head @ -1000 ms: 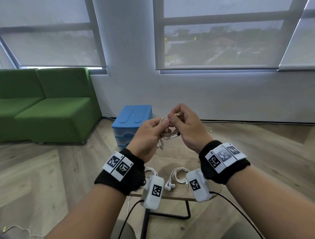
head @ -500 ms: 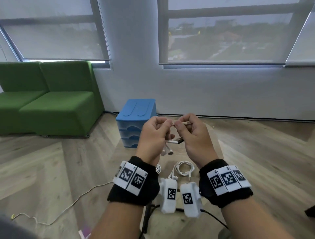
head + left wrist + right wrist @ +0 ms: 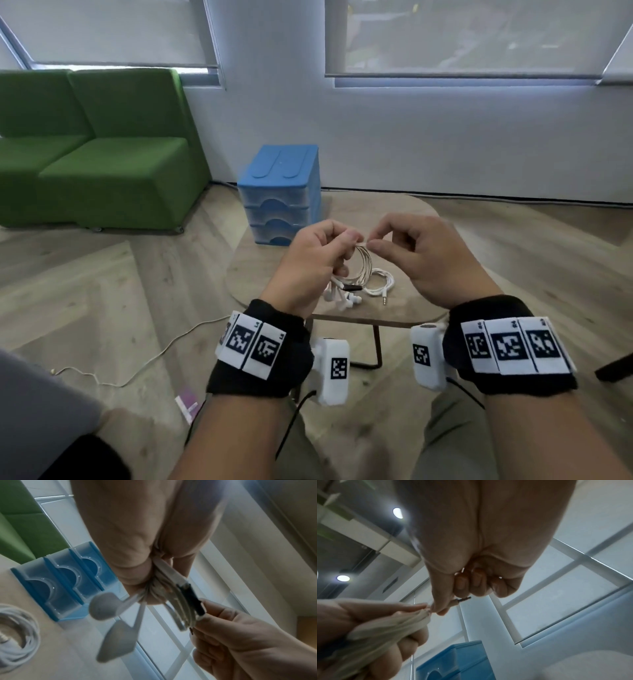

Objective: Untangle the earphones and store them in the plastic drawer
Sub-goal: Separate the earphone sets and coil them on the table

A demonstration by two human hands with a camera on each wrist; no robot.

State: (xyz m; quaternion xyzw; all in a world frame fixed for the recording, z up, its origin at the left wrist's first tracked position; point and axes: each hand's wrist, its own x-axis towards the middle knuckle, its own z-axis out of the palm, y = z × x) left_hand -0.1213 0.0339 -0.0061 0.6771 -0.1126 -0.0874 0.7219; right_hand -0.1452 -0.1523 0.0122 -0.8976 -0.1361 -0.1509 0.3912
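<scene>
Head view: left hand (image 3: 313, 265) grips coiled earphones (image 3: 363, 265) above the worktop (image 3: 407, 310); right hand (image 3: 424, 257) fingers pinch their plug end.

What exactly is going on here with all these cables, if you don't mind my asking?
A person is untangling earphones. The left hand grips a coiled bundle of earphones above a small wooden table, earbuds dangling below. The right hand pinches the plug end of that cable, working it free. A second white pair lies coiled on the table. The blue plastic drawer unit stands at the table's far edge with all its drawers closed, so nothing has been stored yet.
</scene>
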